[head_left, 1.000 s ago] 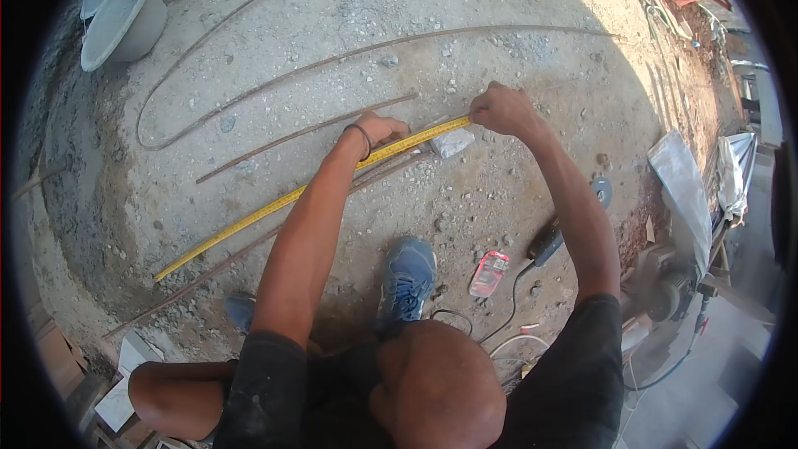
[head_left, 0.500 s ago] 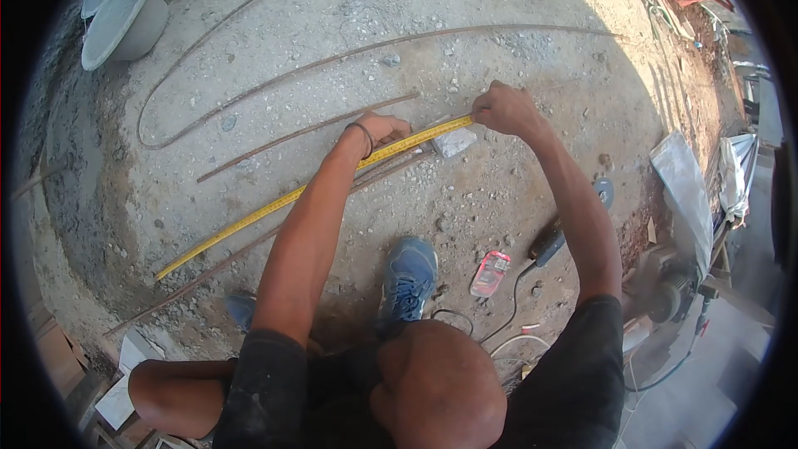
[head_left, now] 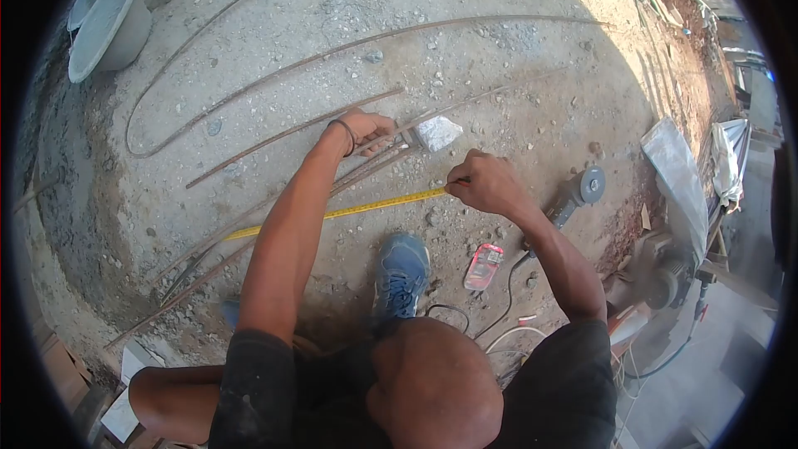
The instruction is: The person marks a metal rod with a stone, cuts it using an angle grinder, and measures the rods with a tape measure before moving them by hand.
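Note:
My left hand (head_left: 368, 129) is closed around a thin rusty steel rod (head_left: 490, 93), which slants up to the right past a whitish stone block (head_left: 438, 132). A dark band circles the left wrist. Nearer my body, my right hand (head_left: 485, 183) pinches the end of a yellow tape measure (head_left: 382, 204). The tape runs left beneath my left forearm, and its far part appears twisted to the dark side. More rods lie beside the block and under the forearm. A shorter rusty rod (head_left: 291, 130) rests on the ground beyond my left hand.
A long bent rod (head_left: 332, 51) loops over the gravelly ground. An angle grinder (head_left: 573, 198) with its cord lies right of my right hand, near a red packet (head_left: 484, 267). Grey buckets (head_left: 112, 33) stand far left. A blue shoe (head_left: 402, 274) is close to the tape.
My right hand has drawn the tape's end toward my body, off the rod's line. The tape has slid and twisted at its far left. My left hand stays by the block on the rod.

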### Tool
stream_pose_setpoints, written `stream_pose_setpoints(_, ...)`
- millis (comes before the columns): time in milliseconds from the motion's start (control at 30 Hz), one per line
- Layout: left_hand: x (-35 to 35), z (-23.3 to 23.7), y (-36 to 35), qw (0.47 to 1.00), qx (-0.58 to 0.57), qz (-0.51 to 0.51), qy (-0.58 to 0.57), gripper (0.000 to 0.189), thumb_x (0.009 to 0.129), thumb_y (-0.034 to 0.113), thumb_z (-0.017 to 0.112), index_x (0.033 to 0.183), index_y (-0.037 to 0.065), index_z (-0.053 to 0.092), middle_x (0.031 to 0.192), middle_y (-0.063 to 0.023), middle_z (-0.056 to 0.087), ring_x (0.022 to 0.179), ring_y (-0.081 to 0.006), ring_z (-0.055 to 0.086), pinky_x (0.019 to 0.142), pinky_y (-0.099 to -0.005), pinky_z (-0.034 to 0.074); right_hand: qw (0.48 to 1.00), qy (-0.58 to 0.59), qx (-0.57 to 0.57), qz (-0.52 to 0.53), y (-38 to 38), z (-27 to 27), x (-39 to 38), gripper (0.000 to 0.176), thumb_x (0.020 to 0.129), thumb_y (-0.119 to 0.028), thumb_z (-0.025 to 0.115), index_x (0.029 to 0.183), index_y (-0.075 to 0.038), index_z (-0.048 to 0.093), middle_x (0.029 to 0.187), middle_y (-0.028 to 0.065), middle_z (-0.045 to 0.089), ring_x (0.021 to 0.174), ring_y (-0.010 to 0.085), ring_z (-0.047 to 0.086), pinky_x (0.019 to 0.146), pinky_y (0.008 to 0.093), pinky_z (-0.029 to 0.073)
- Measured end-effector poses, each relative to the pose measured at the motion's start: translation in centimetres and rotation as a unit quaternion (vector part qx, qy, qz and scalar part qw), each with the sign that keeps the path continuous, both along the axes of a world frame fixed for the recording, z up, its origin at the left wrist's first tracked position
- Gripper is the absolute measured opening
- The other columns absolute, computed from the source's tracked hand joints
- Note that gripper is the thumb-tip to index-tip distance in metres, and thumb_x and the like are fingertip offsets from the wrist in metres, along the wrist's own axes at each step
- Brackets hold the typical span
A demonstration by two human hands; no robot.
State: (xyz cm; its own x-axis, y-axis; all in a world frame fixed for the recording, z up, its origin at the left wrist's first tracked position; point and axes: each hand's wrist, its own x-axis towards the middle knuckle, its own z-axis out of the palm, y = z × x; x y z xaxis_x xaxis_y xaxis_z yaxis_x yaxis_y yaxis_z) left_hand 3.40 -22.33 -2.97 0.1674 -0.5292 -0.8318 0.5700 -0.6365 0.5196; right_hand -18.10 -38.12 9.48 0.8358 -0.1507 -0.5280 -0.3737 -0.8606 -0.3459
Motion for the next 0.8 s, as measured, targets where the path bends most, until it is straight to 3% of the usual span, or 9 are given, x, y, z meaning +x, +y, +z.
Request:
stream_pose_setpoints(33, 0.1, 0.2, 0.2, 0.999, 0.005, -0.039, -0.012, 0.030, 0.077, 0.029, 0.070, 0.087, 0.001, 0.068, 0.079, -0.0100, 0.065, 0.064, -0.0168, 0.059, 0.052, -0.0304, 0.046, 1.000, 0.016, 0.022, -0.002, 1.5, 0.0, -0.9, 0.021, 0.079, -0.033, 0.062, 0.083, -0.014, 0.070, 0.084, 0.0152, 0.063, 0.087, 0.0335, 0.064, 0.075, 0.0528, 0.047)
stream_pose_setpoints(133, -0.1, 1.6, 0.4, 0.997, 0.006, -0.067, -0.038, 0.030, 0.076, 0.030, 0.070, 0.085, 0.001, 0.068, 0.076, -0.0087, 0.064, 0.061, -0.0155, 0.058, 0.050, -0.0296, 0.045, 0.998, 0.005, 0.064, -0.021, 4.9, -0.7, -3.0, 0.022, 0.080, -0.033, 0.062, 0.084, -0.013, 0.070, 0.084, 0.0151, 0.062, 0.087, 0.0346, 0.064, 0.072, 0.0535, 0.047)
stream_pose_setpoints(233, -0.6, 2.1, 0.3, 0.995, 0.006, -0.064, -0.079, 0.030, 0.076, 0.029, 0.070, 0.084, 0.001, 0.069, 0.073, -0.0077, 0.064, 0.057, -0.0140, 0.056, 0.046, -0.0279, 0.042, 0.998, -0.012, 0.028, -0.061, 7.1, -1.0, -4.4, 0.023, 0.082, -0.033, 0.060, 0.084, -0.012, 0.069, 0.088, 0.0156, 0.062, 0.087, 0.0352, 0.064, 0.074, 0.0516, 0.046)
stream_pose_setpoints(333, -1.6, 1.7, 0.1, 0.991, 0.020, -0.016, -0.128, 0.027, 0.075, 0.028, 0.069, 0.080, 0.001, 0.069, 0.065, -0.0040, 0.061, 0.048, -0.0095, 0.050, 0.040, -0.0240, 0.034, 0.994, -0.055, 0.047, -0.084, 8.8, -1.7, -6.6, 0.029, 0.081, -0.033, 0.064, 0.104, -0.015, 0.068, 0.093, 0.0147, 0.061, 0.090, 0.0346, 0.063, 0.080, 0.0494, 0.045)
stream_pose_setpoints(400, -2.2, 2.5, -0.1, 0.988, 0.025, 0.001, -0.153, 0.026, 0.075, 0.028, 0.069, 0.078, 0.002, 0.070, 0.062, -0.0027, 0.059, 0.046, -0.0081, 0.048, 0.038, -0.0230, 0.032, 0.987, -0.120, 0.076, -0.078, 10.0, -2.4, -8.2, 0.048, 0.082, -0.036, 0.069, 0.125, -0.018, 0.060, 0.097, 0.0139, 0.061, 0.098, 0.0336, 0.061, 0.086, 0.0494, 0.044)
stream_pose_setpoints(533, -2.7, 4.0, -0.9, 0.973, -0.020, 0.059, -0.223, 0.027, 0.073, 0.029, 0.069, 0.071, 0.002, 0.069, 0.057, -0.0005, 0.056, 0.044, -0.0058, 0.044, 0.037, -0.0208, 0.028, 0.967, -0.212, 0.123, -0.067, 8.8, -4.0, -9.5, 0.047, 0.084, -0.039, 0.069, 0.123, -0.012, 0.062, 0.101, 0.0149, 0.064, 0.094, 0.0321, 0.063, 0.084, 0.0464, 0.048)
stream_pose_setpoints(600, -3.1, 4.4, -1.2, 0.973, -0.035, 0.061, -0.219, 0.029, 0.072, 0.029, 0.069, 0.072, 0.001, 0.069, 0.057, -0.0009, 0.056, 0.044, -0.0056, 0.043, 0.037, -0.0200, 0.025, 0.903, -0.196, 0.241, -0.295, 5.9, -5.3, -8.9, 0.034, 0.085, -0.030, 0.067, 0.113, -0.010, 0.067, 0.103, 0.0183, 0.067, 0.091, 0.0341, 0.066, 0.081, 0.0418, 0.051)
stream_pose_setpoints(733, -4.1, 4.1, -1.1, 0.980, -0.031, 0.038, -0.193, 0.028, 0.072, 0.029, 0.069, 0.072, 0.001, 0.070, 0.058, -0.0011, 0.056, 0.043, -0.0057, 0.043, 0.037, -0.0201, 0.025, 0.908, -0.198, -0.032, -0.367, -2.8, -10.4, -10.1, 0.023, 0.083, -0.019, 0.065, 0.103, -0.006, 0.070, 0.091, 0.0183, 0.070, 0.083, 0.0344, 0.068, 0.075, 0.0400, 0.053)
stream_pose_setpoints(800, -4.9, 3.8, -1.0, 0.984, -0.015, 0.041, -0.174, 0.027, 0.072, 0.029, 0.069, 0.072, 0.002, 0.070, 0.059, -0.0009, 0.057, 0.044, -0.0057, 0.043, 0.037, -0.0206, 0.026, 0.915, -0.199, -0.013, -0.351, -3.5, -9.2, -9.3, 0.022, 0.083, -0.019, 0.065, 0.100, -0.006, 0.070, 0.093, 0.0182, 0.070, 0.084, 0.0347, 0.067, 0.076, 0.0406, 0.052)
